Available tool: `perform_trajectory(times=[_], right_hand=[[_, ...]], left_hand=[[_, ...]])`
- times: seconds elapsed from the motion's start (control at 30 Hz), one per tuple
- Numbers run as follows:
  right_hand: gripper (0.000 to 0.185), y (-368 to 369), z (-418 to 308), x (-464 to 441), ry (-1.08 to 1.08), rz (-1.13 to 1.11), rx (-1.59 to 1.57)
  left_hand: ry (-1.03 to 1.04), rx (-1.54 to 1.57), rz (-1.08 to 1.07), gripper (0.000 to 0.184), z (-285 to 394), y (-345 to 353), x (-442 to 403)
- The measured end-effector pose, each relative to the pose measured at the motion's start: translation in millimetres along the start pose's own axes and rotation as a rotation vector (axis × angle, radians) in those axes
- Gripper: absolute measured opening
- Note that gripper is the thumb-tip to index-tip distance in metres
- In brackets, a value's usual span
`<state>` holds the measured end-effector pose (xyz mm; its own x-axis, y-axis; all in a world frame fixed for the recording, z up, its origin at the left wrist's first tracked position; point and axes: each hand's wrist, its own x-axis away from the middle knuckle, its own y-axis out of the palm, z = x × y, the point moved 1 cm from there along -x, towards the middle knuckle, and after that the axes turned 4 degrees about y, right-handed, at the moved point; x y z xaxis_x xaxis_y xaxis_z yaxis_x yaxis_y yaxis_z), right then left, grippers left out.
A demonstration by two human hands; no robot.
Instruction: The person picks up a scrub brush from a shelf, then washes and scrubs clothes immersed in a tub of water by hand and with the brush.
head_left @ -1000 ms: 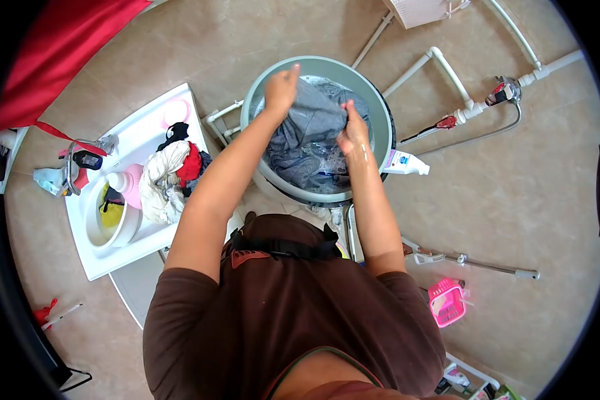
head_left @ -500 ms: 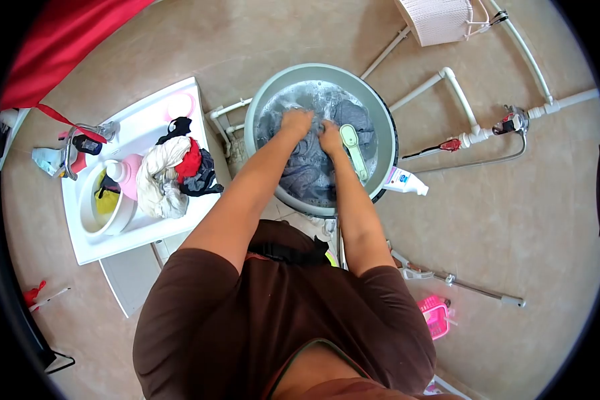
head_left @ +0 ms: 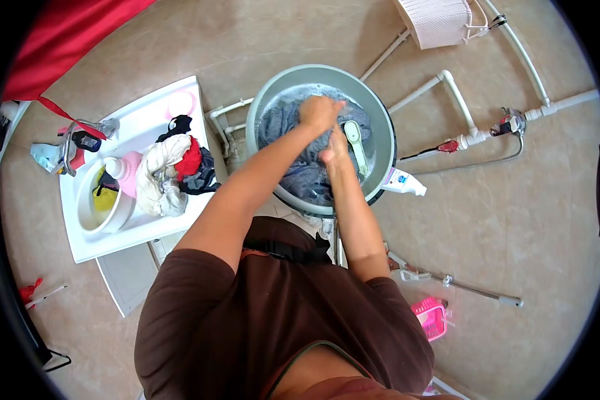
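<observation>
A grey-green round tub (head_left: 388, 130) holds soapy water and soaked grey-blue clothes (head_left: 280, 130). Over the clothes, near the tub's middle, my left hand (head_left: 319, 112) is closed, with its knuckles up. My right hand (head_left: 335, 143) comes up against it from below, turned with the thumb side to the left. Its fingers are hidden behind the left hand, and I cannot make out what lies between the two. A pale green scrub brush (head_left: 356, 147) rests on the clothes just right of my right hand.
A white bottle (head_left: 403, 182) lies against the tub's right side. On the left, a white sink (head_left: 87, 250) holds piled clothes (head_left: 163, 170), a pink bottle (head_left: 131, 175) and a white bucket (head_left: 110, 223). White pipes (head_left: 457, 100) run along the right; a pink basket (head_left: 432, 319) stands lower right.
Both hands have risen out of the wet clothes and come together. My left hand has moved right and slightly up, and my right hand has turned over beneath it.
</observation>
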<state>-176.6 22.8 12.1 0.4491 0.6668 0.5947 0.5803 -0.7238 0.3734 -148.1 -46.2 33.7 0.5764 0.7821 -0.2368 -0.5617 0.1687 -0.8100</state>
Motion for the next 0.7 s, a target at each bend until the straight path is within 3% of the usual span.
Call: perform_trajectory(times=[0.07, 0.1, 0.2, 0.3, 0.37, 0.47, 0.5, 0.57, 0.63, 0.7], right_hand=[[0.046, 8, -3, 15, 0.037, 0.042, -0.009], [0.046, 1, -1, 1, 0.027, -0.009, -0.033], [0.047, -26, 23, -51, -0.055, -0.424, -0.212], [0.048, -42, 38, -62, -0.052, -0.201, -0.063], [0.039, -29, 12, -38, -0.075, -0.086, 0.053], [0.035, 5, -31, 11, -0.172, -0.015, 0.122], [0.035, 6, -48, 17, -0.26, -0.049, 0.085], [0.03, -5, -73, 8, -0.775, -0.091, 0.386], [0.033, -31, -78, -4, -1.019, 0.202, 0.752], [0.046, -59, -68, -8, -0.816, 0.335, 1.268]], left_hand=[[-0.088, 0.02, -0.012, 0.051, 2, -14, 3], [0.016, 0.019, 0.044, 0.051, 14, -17, 11], [0.271, 0.011, 0.21, 0.052, 41, -3, 58], [0.106, 0.045, -0.005, 0.052, 10, -15, 37], [-0.087, 0.088, 0.051, 0.054, -25, -29, 13], [-0.202, 0.274, 0.23, 0.049, -41, -37, 14], [-0.294, 0.455, 0.263, 0.049, -48, -36, 15], [-0.488, 0.827, 0.322, 0.051, -65, -19, 22], [-0.719, 1.275, 0.203, 0.039, -81, 8, 34], [-0.934, 1.766, 0.109, 0.044, -85, 27, 48]])
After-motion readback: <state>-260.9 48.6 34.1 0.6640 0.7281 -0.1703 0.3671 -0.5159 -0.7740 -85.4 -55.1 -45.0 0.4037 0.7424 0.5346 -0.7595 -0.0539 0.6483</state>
